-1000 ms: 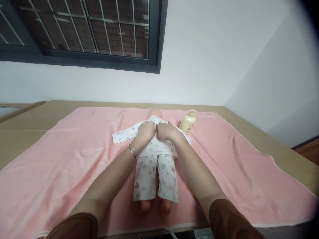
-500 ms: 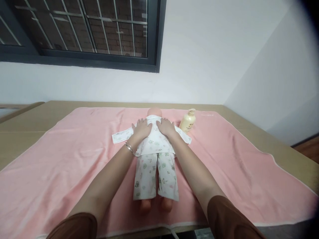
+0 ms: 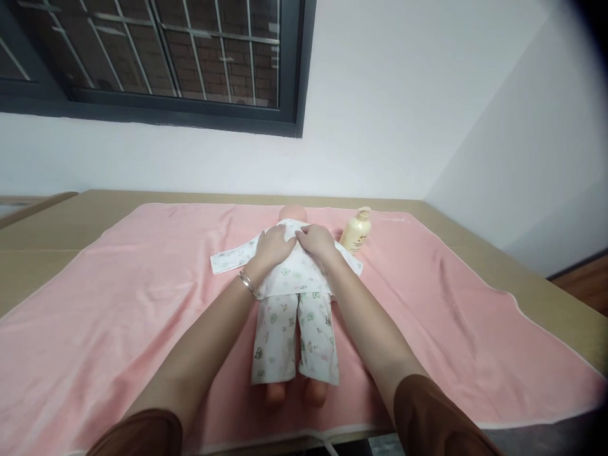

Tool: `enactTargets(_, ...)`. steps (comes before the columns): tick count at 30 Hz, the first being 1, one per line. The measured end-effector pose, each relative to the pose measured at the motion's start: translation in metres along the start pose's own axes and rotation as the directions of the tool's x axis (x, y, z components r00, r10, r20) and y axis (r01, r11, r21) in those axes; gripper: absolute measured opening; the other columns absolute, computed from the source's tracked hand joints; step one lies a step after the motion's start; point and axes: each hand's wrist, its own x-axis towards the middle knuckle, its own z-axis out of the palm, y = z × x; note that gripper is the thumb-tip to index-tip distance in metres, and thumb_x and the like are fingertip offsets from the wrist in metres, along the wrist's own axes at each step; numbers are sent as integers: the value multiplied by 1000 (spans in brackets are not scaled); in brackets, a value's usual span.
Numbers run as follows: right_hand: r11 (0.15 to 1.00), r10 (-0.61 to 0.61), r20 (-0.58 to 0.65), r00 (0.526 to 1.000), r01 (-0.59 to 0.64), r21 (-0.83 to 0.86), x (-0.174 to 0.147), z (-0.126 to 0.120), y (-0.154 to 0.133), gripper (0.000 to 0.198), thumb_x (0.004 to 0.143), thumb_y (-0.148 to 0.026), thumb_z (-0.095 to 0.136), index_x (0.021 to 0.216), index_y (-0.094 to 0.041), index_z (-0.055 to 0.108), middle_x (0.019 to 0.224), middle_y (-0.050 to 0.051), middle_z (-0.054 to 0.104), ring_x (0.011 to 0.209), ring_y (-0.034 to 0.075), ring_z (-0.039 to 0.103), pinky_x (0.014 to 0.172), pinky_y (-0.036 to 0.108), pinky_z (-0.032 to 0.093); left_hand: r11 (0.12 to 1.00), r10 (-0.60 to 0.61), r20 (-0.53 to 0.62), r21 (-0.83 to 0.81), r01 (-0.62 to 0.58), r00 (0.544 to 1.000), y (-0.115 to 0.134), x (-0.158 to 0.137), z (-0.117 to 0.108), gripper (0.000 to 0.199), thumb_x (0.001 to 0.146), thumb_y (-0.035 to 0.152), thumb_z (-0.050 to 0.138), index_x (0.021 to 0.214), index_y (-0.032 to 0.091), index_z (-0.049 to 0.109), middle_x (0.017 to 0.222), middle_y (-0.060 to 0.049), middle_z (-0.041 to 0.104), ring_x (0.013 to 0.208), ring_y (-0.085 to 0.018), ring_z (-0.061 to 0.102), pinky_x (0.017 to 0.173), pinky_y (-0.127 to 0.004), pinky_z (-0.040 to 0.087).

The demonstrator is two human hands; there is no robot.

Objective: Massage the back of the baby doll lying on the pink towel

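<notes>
A baby doll (image 3: 293,213) lies stretched out on a pink blanket, its bald head away from me and its feet toward me; its face is out of sight. It wears a white printed shirt (image 3: 292,278) and matching trousers (image 3: 317,339). On the upper back of the shirt, my left hand (image 3: 276,245) has its fingers drawn together, gathering the cloth. Close beside it my right hand (image 3: 317,240) is also closed on the shirt, thumb toward the middle. Some fingertips are hidden.
A pale yellow pump bottle (image 3: 356,232) stands beyond the doll's right sleeve. The pink blanket (image 3: 142,285) covers much of a tan tabletop (image 3: 47,244). Behind are a white wall (image 3: 380,126) and a barred window (image 3: 213,57).
The fingers of both hands, spread over the doll's back before, have drawn in, and the thumbs have come nearer each other. The doll and the bottle stay in place.
</notes>
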Motion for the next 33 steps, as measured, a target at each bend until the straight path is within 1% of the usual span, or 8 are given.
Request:
enactTargets(3,995,38,6,999,-38,96,14,13,16,57,101,-58,34,127,-19,67,136,14,66,131,34,55,116,52,26,998,-20,77,-51,24,997,-16,9,4,64,93,65,45,136,19,57,149,-15,56,142,-35,46,121,-57,24)
enactTargets(5,994,47,29,998,-50,101,19,21,22,65,100,-63,32,132,-16,64,138,16,64,132,36,54,118,57,20,996,-14,115,-91,25,993,-24,12,6,68,90,71,46,135,21,59,147,-14,59,140,-36,48,121,-61,21)
enactTargets(8,995,55,46,997,-59,85,20,25,23,72,100,-65,30,135,-12,62,137,19,64,132,38,54,119,59,16,992,-7,126,-121,23,992,-29,14,10,68,91,73,41,133,23,60,145,-12,62,135,-35,54,121,-59,20)
enactTargets(14,994,65,74,995,-71,77,16,21,17,72,101,-63,29,134,-8,64,137,22,64,132,38,54,120,60,12,994,-48,150,-93,62,988,-30,15,14,74,91,77,36,134,21,58,145,-15,61,139,-36,52,122,-60,18)
enactTargets(21,994,78,69,995,-82,70,17,22,18,71,102,-63,29,128,-10,69,133,21,66,132,38,55,121,62,10,992,-37,154,-116,55,987,-30,15,14,73,91,76,36,130,21,62,143,-14,63,136,-37,54,121,-62,18)
enactTargets(25,995,75,61,995,-79,56,17,23,19,70,102,-63,29,130,-12,68,136,20,65,132,38,54,121,63,9,991,-56,150,-109,73,987,-31,15,15,76,90,77,38,131,18,61,144,-17,61,137,-38,52,121,-64,16)
enactTargets(29,999,45,9,999,-45,27,14,21,17,65,104,-57,28,134,-12,63,141,19,61,135,37,50,120,62,14,992,-66,138,-94,79,988,-31,15,14,74,92,74,37,138,18,56,151,-18,55,142,-37,46,122,-65,12)
enactTargets(33,990,-75,-29,997,71,-120,9,16,8,53,108,-39,26,131,-9,62,137,21,62,128,33,56,110,46,35,998,-25,146,-56,33,989,-24,11,9,67,100,63,31,149,19,44,163,-16,39,153,-33,31,124,-65,7)
